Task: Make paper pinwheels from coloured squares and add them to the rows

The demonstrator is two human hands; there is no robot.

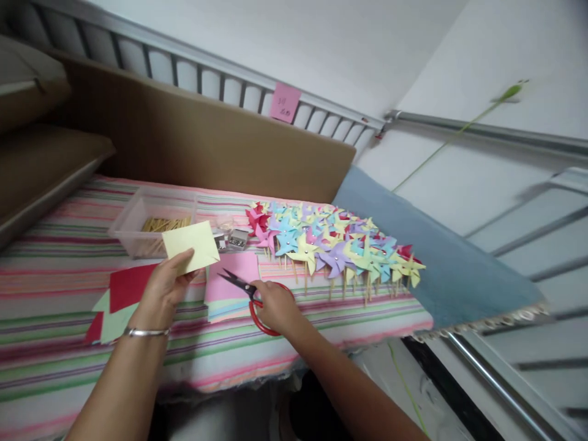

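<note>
In my left hand (168,285) a pale yellow paper square (190,244) is pinched along its lower edge, held up above the table. A small cut seems to show near its right corner. My right hand (278,306) grips red-handled scissors (236,282), their dark blades pointing left toward the paper and apart from it. Beneath the scissors lies a stack of coloured paper (234,269), pink on top with blue and other sheets under it. Red and light green sheets (131,289) lie partly behind my left wrist.
Many paper pinwheels on sticks (335,257) crowd the table's right side. A clear plastic box (126,229) holds wooden sticks, with a small container of metal pins (237,239) beside it. Cardboard (220,141) stands along the back; a pink note (285,102) hangs on the railing.
</note>
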